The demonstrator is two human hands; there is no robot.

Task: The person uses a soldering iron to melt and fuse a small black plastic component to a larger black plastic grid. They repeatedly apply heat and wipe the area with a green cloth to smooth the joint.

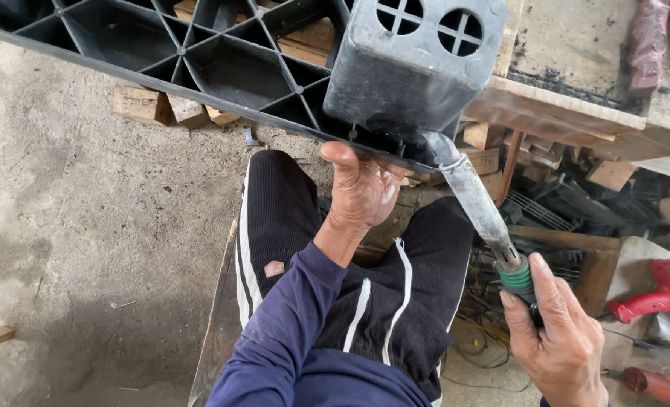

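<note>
Bracing the black plastic pallet [199, 60] with the left hand [361, 188] gripping its edge, the right hand [557, 339] is grasping a soldering iron [474, 200], best pressed steadily.

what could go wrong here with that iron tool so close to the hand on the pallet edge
1. The left hand grips the black plastic pallet edge right beside the metal tip of the soldering-iron-like tool; if hot, a slip could burn the fingers.
2. The right hand holds the tool above the person's black trousers, so molten drips might land there.
3. Cables lie below; the tool's lead could snag.
</note>
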